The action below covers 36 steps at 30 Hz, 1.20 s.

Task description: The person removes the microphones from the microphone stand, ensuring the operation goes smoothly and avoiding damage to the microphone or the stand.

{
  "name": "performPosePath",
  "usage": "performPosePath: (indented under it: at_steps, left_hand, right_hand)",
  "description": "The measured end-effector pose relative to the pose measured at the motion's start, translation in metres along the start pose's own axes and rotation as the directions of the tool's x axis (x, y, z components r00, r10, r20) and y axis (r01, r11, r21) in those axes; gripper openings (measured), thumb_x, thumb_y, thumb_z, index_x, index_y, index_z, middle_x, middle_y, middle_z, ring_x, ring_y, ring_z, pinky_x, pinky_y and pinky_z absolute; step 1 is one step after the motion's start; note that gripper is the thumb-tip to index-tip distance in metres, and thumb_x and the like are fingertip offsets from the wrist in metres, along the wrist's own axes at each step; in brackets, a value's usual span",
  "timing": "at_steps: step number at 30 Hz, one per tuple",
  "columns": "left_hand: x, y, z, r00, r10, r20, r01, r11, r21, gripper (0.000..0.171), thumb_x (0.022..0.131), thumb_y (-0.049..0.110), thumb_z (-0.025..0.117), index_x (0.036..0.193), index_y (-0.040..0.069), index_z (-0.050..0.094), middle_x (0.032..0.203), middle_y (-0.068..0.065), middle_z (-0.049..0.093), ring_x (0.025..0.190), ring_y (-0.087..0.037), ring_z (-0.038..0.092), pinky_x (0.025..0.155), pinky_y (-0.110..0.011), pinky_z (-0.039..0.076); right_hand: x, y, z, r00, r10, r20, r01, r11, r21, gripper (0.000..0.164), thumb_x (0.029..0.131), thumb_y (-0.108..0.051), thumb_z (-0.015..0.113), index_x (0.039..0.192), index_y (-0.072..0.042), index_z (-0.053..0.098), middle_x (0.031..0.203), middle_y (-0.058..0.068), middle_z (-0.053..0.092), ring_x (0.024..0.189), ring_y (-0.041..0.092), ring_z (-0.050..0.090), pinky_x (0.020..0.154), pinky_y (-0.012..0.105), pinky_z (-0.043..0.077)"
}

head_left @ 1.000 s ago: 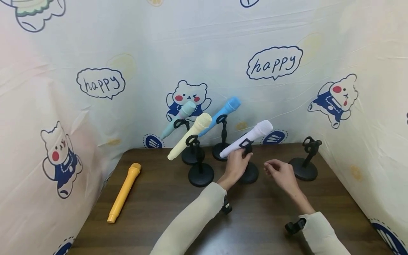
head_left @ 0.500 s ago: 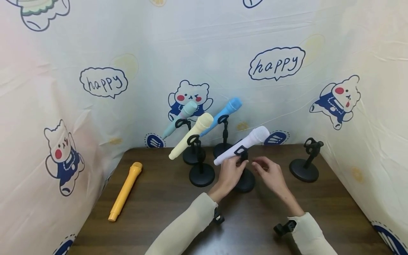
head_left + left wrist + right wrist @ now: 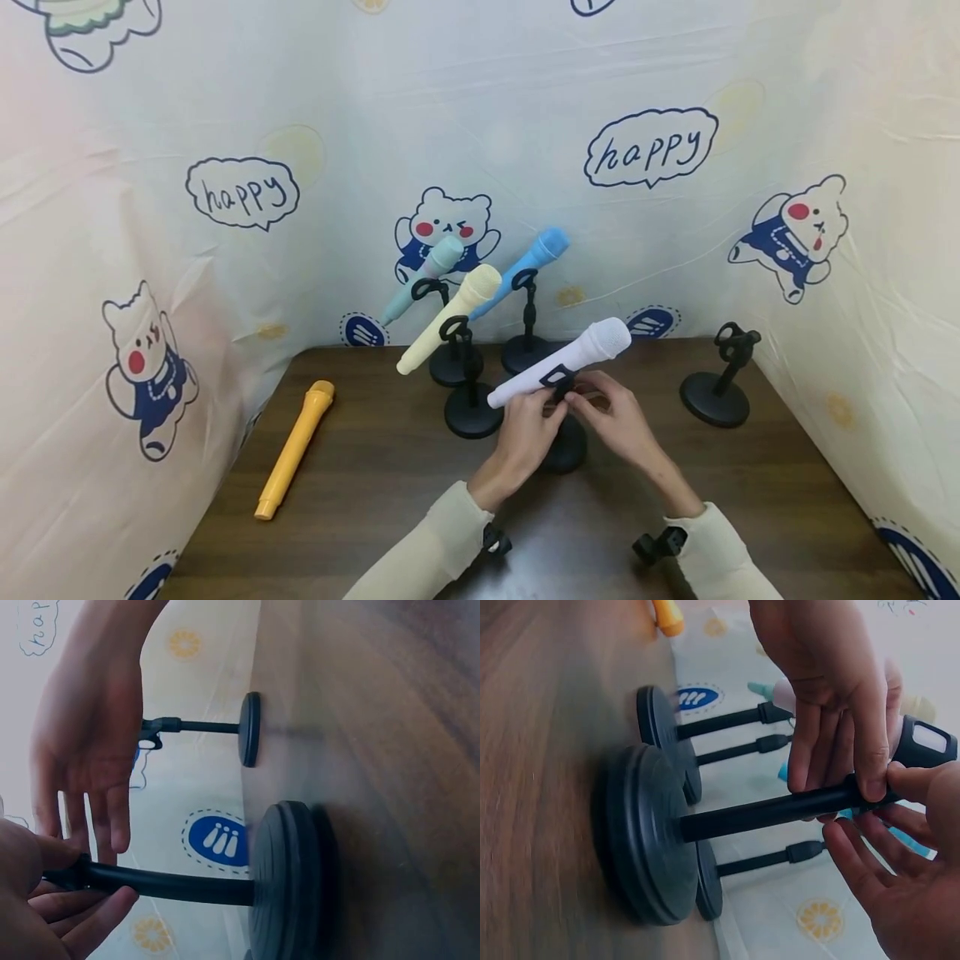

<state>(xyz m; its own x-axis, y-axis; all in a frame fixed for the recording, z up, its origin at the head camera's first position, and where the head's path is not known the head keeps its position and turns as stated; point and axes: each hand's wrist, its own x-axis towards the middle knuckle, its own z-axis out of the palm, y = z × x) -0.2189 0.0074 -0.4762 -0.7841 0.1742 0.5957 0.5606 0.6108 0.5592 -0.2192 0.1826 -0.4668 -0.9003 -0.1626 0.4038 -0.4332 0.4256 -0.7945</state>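
While left hand (image 3: pixel 520 437) pinches post (image 3: pixel 746 817) of black stand (image 3: pixel 564 446), right hand (image 3: pixel 622 421) touches just below clip (image 3: pixel 909 754); whether it pinches, cannot tell. Stand at lower centre of frame, white microphone (image 3: pixel 555 365) in clip. Judged: post stiff, base (image 3: pixel 656 851) heaviest, microphone light, slippery; best hold, post. Wooden table (image 3: pixel 367 458) below; printed cloth (image 3: pixel 450 100) behind.

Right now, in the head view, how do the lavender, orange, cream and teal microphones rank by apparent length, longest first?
1. Lavender microphone
2. Orange microphone and cream microphone: too alike to rank
3. Teal microphone, farther back, so true size unsure
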Motion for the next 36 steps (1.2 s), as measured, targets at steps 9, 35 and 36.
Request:
performPosePath:
  at_steps: [9,35,36]
  left_hand:
    - [-0.021,-0.003,-0.013,0.998,0.001,-0.060,-0.003,1.000,-0.031,0.008,0.092,0.006,0.083,0.099,0.004,0.080,0.093,-0.010,0.082,0.080,-0.016,0.080,0.070,-0.022,0.064]
    - [-0.039,0.005,-0.068,0.997,0.018,0.079,-0.026,0.995,0.097,0.009,0.098,0.009,0.075,0.106,0.008,0.079,0.089,0.002,0.077,0.072,-0.004,0.066,0.066,-0.019,0.056]
    - [-0.038,0.005,-0.073,0.998,0.033,0.061,-0.038,0.996,0.077,0.008,0.098,0.008,0.075,0.104,0.009,0.080,0.087,0.003,0.077,0.071,-0.002,0.065,0.064,-0.017,0.056]
  right_hand:
    - [-0.004,-0.012,0.016,0.997,-0.078,-0.018,0.078,0.996,0.031,0.018,0.096,-0.008,0.080,0.113,-0.007,0.075,0.108,0.008,0.076,0.098,0.021,0.073,0.083,0.032,0.065]
    - [-0.011,-0.014,0.035,0.995,-0.098,0.000,0.098,0.994,0.044,0.019,0.095,-0.007,0.080,0.113,-0.008,0.075,0.105,0.006,0.075,0.094,0.019,0.072,0.079,0.034,0.066]
    - [-0.011,-0.014,0.035,0.996,-0.094,0.000,0.094,0.994,0.048,0.018,0.095,-0.006,0.081,0.112,-0.008,0.075,0.105,0.006,0.075,0.094,0.018,0.072,0.079,0.034,0.066]
